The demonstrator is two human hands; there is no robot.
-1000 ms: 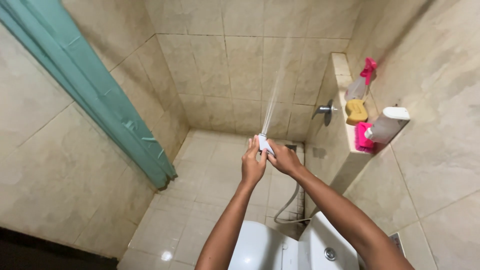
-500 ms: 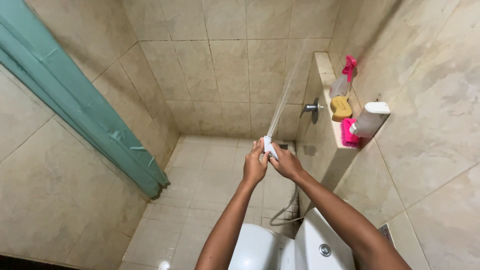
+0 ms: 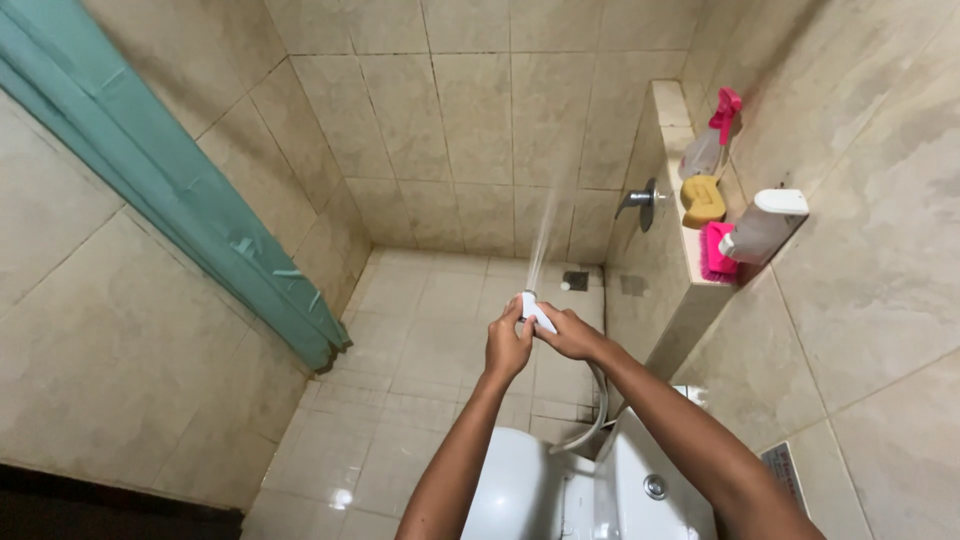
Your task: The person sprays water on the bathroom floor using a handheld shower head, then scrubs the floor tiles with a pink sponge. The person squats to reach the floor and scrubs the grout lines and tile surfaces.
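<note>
Item: white spray nozzle (image 3: pixel 537 312) on grey hose (image 3: pixel 590 418), above toilet (image 3: pixel 560 490). Left hand (image 3: pixel 507 345) and right hand (image 3: pixel 570 332): both grips closed around it. Water jet (image 3: pixel 541 235) running toward tiled wall (image 3: pixel 480 120); spraying underway, floor (image 3: pixel 420 340) seemingly unrinsed.

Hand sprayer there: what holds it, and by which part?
Both hands, left hand and right hand, clasp the small white plastic hand sprayer around its handle; its spraying tip stays uncovered.
</note>
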